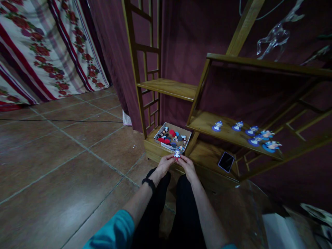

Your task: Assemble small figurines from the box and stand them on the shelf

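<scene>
Between my left hand (166,164) and my right hand (187,165) is a small figurine (177,153), white and blue with a red base. The fingertips of both hands are closed on its base from either side, and it stands upright. Just beyond it, a shallow cardboard box (187,133) holds several more small figurines and red, blue and dark round discs. On the shelf to the right, several figurines (217,126) stand on purple-blue bases; those at the right end sit close together.
The wooden shelf unit (171,88) has stepped boards and lattice sides. A phone or tablet (226,162) lies on the lower right board. A clear glass animal (276,36) stands on the top board. At left are tiled floor (77,166), a black cable (62,120) and a floral cloth (46,48).
</scene>
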Tool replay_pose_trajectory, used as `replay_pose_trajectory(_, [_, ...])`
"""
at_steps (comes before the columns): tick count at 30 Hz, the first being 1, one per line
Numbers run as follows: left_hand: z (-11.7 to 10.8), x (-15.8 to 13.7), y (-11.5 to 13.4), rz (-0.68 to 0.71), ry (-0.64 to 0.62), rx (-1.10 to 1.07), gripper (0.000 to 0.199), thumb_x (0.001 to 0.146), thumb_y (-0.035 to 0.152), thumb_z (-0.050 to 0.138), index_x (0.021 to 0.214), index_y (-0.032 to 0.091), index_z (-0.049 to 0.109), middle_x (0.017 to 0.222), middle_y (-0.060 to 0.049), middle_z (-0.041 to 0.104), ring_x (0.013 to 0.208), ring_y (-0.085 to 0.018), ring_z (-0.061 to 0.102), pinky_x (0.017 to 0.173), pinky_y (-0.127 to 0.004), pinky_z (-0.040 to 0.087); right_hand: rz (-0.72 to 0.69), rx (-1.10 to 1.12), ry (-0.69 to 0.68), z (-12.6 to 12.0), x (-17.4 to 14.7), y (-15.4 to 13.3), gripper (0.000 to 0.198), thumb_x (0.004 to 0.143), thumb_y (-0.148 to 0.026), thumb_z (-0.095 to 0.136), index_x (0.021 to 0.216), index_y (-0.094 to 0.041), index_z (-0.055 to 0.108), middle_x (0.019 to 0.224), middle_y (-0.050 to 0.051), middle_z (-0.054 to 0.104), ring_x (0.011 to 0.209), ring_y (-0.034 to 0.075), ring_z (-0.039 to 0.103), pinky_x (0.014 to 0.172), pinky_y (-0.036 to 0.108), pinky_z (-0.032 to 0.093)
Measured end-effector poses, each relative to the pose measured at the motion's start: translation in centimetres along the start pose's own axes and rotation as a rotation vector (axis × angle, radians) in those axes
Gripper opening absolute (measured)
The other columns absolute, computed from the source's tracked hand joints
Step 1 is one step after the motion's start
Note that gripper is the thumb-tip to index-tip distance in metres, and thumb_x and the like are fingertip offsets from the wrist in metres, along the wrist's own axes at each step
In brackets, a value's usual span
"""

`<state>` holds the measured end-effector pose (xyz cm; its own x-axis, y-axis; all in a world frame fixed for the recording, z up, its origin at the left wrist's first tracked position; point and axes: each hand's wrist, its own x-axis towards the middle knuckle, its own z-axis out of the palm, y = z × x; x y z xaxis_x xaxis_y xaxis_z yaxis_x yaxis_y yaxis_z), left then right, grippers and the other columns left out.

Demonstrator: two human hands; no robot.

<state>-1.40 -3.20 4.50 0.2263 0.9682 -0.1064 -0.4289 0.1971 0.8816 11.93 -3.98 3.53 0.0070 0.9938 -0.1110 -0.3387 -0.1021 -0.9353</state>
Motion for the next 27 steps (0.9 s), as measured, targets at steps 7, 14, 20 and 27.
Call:
replay_pose_trajectory(7, [0.12,-0.06,0.06,0.025,0.037,0.023,0.039,0.056,0.026,0.076,0.092,0.013,0.070,0.090,-0.008,0.070,0.085,-0.019,0.061,0.086,-0.032,0.041,-0.007,0.013,0.004,0.01,0.02,0.17,0.049,0.057,-0.038,0.075,0.101,-0.017,0.066,0.098,0.006,0.069,0.088,0.022,0.064,0.087,0.040,0.048])
replay_pose_trajectory(14, [-0.03,0.00,-0.27,0.029,0.053,0.048,0.042,0.055,0.026,0.077,0.094,0.013,0.070,0.087,-0.008,0.070,0.081,-0.019,0.061,0.084,-0.032,0.042,0.001,-0.020,-0.023,-0.08,0.30,0.44,0.049,0.058,-0.039,0.074,0.102,-0.019,0.065,0.101,0.005,0.069,0.092,0.022,0.063,0.087,0.038,0.048])
replay_pose_trajectory(20, [0.09,0.03,-0.22,0.020,0.049,0.073,0.039,0.056,0.027,0.076,0.092,0.014,0.070,0.086,-0.007,0.070,0.079,-0.018,0.062,0.084,-0.032,0.042,-0.016,-0.066,-0.027,-0.04,0.18,0.27,0.048,0.059,-0.040,0.072,0.101,-0.018,0.066,0.099,0.005,0.069,0.089,0.022,0.064,0.085,0.037,0.049])
replay_pose_trajectory(27, [0.02,-0.11,-0.10,0.016,0.032,0.045,0.039,0.056,0.027,0.076,0.093,0.014,0.070,0.087,-0.007,0.070,0.081,-0.019,0.062,0.085,-0.033,0.042,-0.015,-0.052,-0.026,-0.01,-0.02,0.06,0.046,0.060,-0.038,0.072,0.102,-0.019,0.066,0.100,0.005,0.069,0.089,0.021,0.064,0.086,0.037,0.048])
